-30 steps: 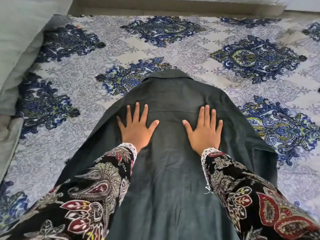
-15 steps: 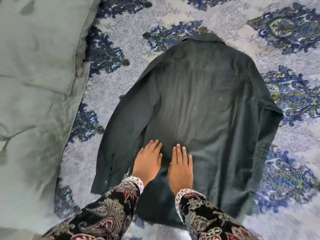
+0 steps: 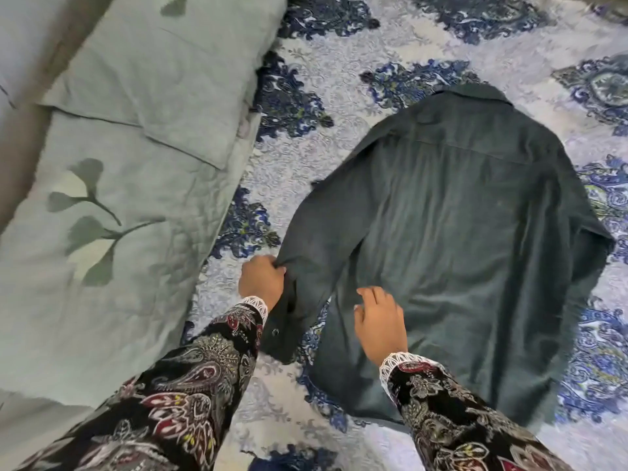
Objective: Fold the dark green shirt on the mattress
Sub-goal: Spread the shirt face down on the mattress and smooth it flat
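The fingertips of the left hand are buried in a bunched fold of the dark green shirt. The shirt's front is turned down and cannot be seen, and its right sleeve is tucked out of sight. The pillow is cut off by the left edge. Both patterned sleeves are cropped at the bottom edge.

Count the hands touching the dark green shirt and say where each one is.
2. The left hand grips the shirt's left sleeve near its lower end. The right hand rests on the lower body of the shirt, fingers curled. No other hands are in view.
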